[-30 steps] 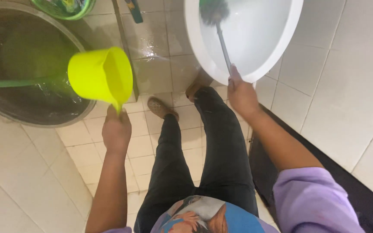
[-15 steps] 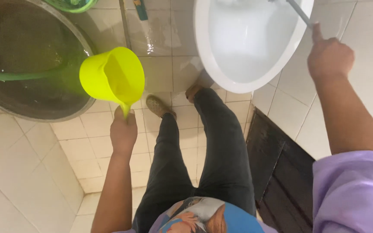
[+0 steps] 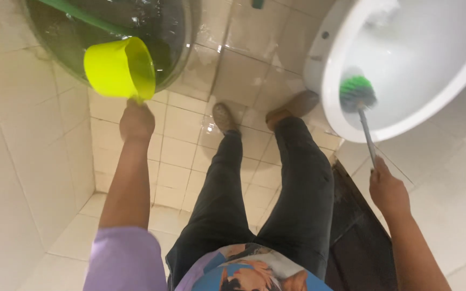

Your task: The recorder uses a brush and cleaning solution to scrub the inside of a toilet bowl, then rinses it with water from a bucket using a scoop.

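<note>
A: Head view, left side?
B: Left hand [image 3: 137, 122], grip closed on the handle of a yellow-green scoop [image 3: 118, 68], held tilted over the rim of a water basin [image 3: 182, 48].

A: Right side?
B: Right hand [image 3: 388, 189], grip closed on the shaft of a toilet brush [image 3: 358, 92]. Shaft ran up and away from the hand; green bristles lay inside the white toilet bowl [image 3: 449, 102], against its near wall.

A: Nearer hand to the bowl?
B: The right.

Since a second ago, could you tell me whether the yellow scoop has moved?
Yes. The yellow scoop in the left hand has gone from beside the water tub to over its rim.
</note>
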